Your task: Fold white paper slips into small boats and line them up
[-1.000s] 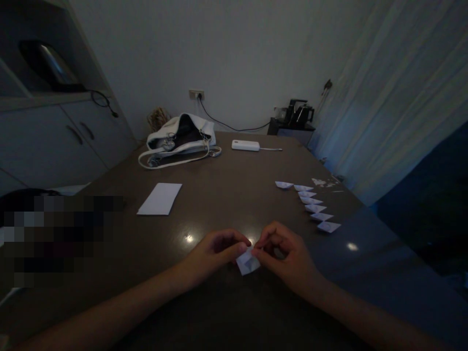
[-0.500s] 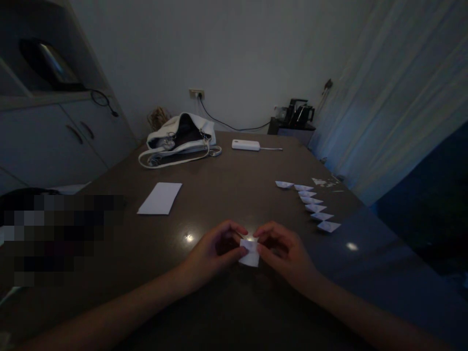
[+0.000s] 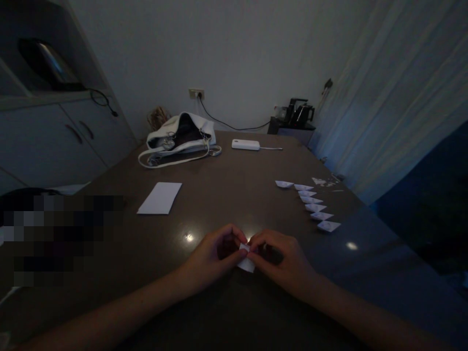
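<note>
A small piece of white paper [image 3: 246, 264] is held by the fingertips of both hands at the near side of a brown, glossy table [image 3: 234, 180]. The sheet is seen as pale and plain, with a straight lower edge and a corner pointed down toward the wearer; its upper part is covered by the fingers, so the folds there cannot be made out. It is pinched on one side by the thumb and forefinger of the left hand [image 3: 215, 253] and on the other by those of the right hand [image 3: 287, 258], with the two thumbs nearly brought together over it. Whether the paper is touching the tabletop cannot be told.

Folded paper boats [image 3: 315, 208], white with pointed ends, are lined up beyond the right hand, near a scatter of white scraps [image 3: 319, 182]. A flat white stack of paper [image 3: 160, 198] is set beyond the left hand, well apart from the held piece. Farther back, a white handbag [image 3: 183, 141] is seen lying open, and a white device [image 3: 245, 145] with a short cable is placed to its right.
</note>
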The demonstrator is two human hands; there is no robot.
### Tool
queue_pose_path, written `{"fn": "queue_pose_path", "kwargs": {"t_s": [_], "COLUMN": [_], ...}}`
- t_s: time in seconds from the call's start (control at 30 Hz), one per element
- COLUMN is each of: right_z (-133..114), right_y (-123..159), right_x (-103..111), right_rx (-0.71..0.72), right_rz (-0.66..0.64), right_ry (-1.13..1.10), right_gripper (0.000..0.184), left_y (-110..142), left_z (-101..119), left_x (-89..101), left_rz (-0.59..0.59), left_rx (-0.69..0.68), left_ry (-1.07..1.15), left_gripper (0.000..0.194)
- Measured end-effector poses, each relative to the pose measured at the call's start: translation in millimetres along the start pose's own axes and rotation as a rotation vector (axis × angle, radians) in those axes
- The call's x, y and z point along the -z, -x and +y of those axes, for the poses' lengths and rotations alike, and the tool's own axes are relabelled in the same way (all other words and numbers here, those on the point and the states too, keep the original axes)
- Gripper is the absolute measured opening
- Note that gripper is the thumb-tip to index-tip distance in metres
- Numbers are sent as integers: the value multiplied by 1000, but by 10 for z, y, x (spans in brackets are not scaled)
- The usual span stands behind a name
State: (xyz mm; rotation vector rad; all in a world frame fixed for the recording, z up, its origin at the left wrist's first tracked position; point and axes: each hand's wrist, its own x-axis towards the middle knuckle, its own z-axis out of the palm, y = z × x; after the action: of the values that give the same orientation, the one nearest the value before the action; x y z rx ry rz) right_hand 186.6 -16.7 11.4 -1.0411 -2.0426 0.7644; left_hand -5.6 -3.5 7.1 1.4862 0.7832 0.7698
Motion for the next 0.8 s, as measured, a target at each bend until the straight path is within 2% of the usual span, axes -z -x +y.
{"fn": "queue_pose_path", "kwargs": {"t_s": [0.1,0.27,0.37,0.6,0.8], "right_z": [-5,-24,-25,8,11], "right_y": [0,4,14,28,31], "right_x": [-12,-62,-91,-88,-105], "right_rx": [31,-83,-90,27,133], "right_rz": [6,32,45,98,101], "right_ry": [5,-1,-9,-46,5], "right_gripper": [4,4,3,3,7], "left_y": [13,3,-21,-44,-26], "left_z": [-10,-29,-52,-66,-53], "left_x": [-16,-26,-24,-7,-51], "left_rz": [10,55,75,49,91], "left_rx": [-5,4,39,140,69], "left_ry": [-25,-101,-114,-79,-168], "left_gripper": [13,13,14,21,9]}}
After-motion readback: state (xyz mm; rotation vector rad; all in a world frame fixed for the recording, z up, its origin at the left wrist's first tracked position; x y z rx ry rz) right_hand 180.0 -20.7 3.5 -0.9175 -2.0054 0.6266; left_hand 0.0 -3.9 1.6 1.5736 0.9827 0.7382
